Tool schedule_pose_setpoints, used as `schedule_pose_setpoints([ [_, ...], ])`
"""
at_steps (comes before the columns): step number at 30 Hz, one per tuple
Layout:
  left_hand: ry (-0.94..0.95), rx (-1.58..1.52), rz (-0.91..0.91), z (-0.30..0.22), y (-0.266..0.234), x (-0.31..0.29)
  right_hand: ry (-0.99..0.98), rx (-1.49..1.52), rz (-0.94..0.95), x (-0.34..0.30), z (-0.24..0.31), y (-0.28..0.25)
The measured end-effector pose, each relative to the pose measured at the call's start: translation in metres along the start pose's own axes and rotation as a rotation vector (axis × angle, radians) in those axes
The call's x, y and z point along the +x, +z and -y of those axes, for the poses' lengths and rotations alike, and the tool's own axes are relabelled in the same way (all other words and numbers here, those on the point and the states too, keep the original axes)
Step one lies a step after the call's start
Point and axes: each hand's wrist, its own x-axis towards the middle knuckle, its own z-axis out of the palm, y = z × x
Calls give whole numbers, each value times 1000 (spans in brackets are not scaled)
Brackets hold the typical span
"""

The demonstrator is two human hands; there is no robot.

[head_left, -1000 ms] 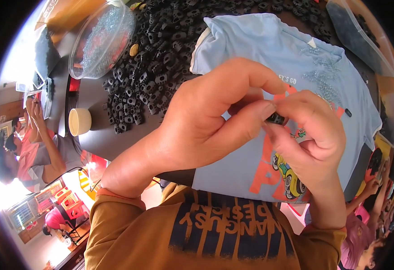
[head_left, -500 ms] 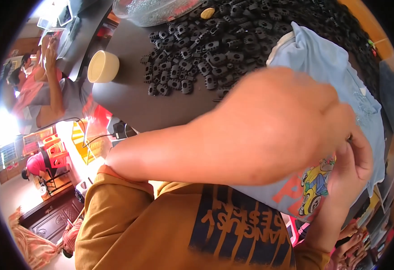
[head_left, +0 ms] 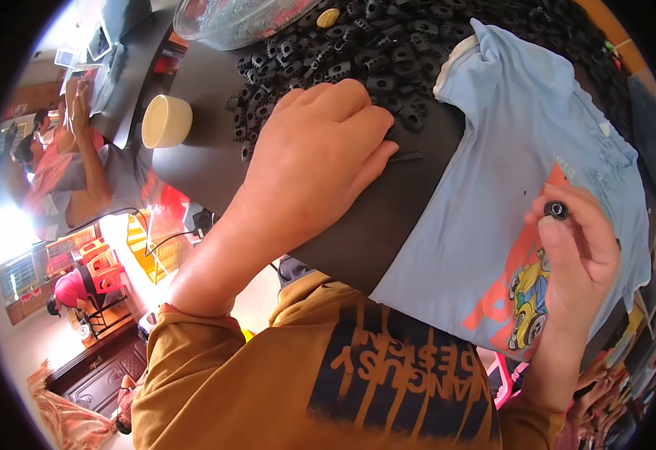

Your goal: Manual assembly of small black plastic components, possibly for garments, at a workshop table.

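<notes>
My left hand (head_left: 317,146) is over the dark table at the near edge of a heap of small black plastic parts (head_left: 410,52). Its fingers are curled in toward the thumb, and whatever is between them is hidden. Just beyond the thumb tip lies a thin dark strip (head_left: 407,157). My right hand (head_left: 579,255), above a light blue cloth (head_left: 485,195) with a cartoon print, pinches a small black part (head_left: 555,211). A round end with a pale ring faces up on that part.
A cream tub (head_left: 167,121) stands on the table (head_left: 208,169) to the left. A clear plastic bowl (head_left: 238,22) is at the far edge, near a tan oval piece (head_left: 328,18) on the heap. Other people sit at the left, with red stools (head_left: 103,266) behind them.
My left hand has moved left, away from my right hand, to the heap's near edge. The black part in my right hand now shows. The view has shifted slightly.
</notes>
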Motion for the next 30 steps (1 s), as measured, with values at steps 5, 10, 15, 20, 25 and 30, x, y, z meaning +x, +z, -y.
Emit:
schedule_pose_setpoints([
  [5,60,187,37,-6,5,6,-23,-12,7,-3,0,0],
  [10,222,316,-59,-3,16,10,-51,16,18,-2,-1,-1],
  [15,293,275,-106,3,14,18,-18,-3,97,-2,4,-4],
  [20,35,-228,-85,-13,2,21,-66,-33,132,-1,3,-4],
  [25,-153,-1036,194,-43,-11,41,8,54,67,-7,9,-3],
  [30,-145,-1467,271,-61,-6,58,89,319,51,-2,10,-2],
])
